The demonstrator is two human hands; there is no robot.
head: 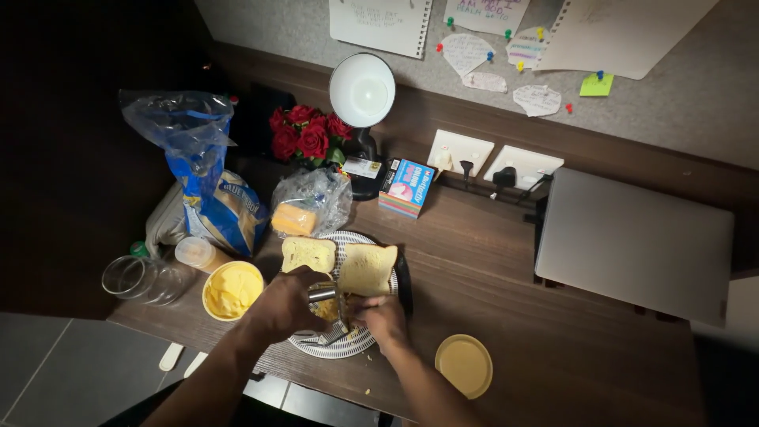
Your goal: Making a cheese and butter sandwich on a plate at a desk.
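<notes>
Dark wood grain runs across the tabletop (506, 261), on which a round white plate with a striped rim (336, 345) is set at the near edge, within easy reach of both hands. Two slices of pale, soft bread (308, 253) (368, 269) are laid side by side across the plate's far half, so that its near half is left free for work. There the left hand (281, 304) is clenched around a small shiny metal tool (322, 294), whose kind cannot be told, held low above a third, partly hidden piece of food (326, 310). The right hand (383, 316) is curled at the plate's near right side; whether anything is gripped in it cannot be told.

A round yellow tub of smooth yellow spread (232, 289) is stood open just left of the plate, its flat yellow lid (463, 365) parked well apart on the right. A clear glass (146, 279) lies on its side beyond the tub. Crinkled clear plastic is wrapped about an orange block (294, 219), and a blue bread bag (209, 178) is slumped behind. Red roses (304, 134) and a white round lamp (362, 91) are kept against the wall; a closed grey laptop (636, 241) is rested at the right.
</notes>
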